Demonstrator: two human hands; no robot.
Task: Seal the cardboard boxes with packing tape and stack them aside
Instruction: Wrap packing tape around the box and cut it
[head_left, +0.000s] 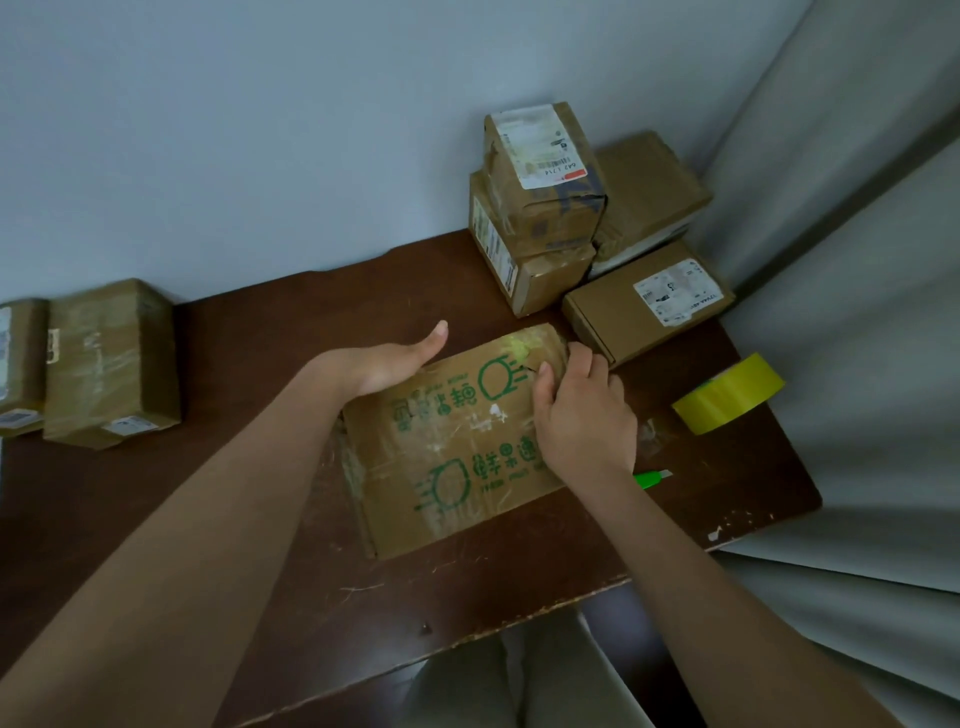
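A flat cardboard box with green print lies in the middle of the dark wooden table. My left hand rests against its far left edge, thumb stretched out, fingers hidden behind the box. My right hand lies on the box's right side, fingers curled at the far right corner where a yellow-green tape patch sits. A roll of yellow packing tape stands on the table to the right of the box.
Several taped boxes are stacked at the back right against the wall, with a flat labelled box in front. Two taped boxes sit at the left. A green cutter lies by my right wrist. A grey curtain hangs right.
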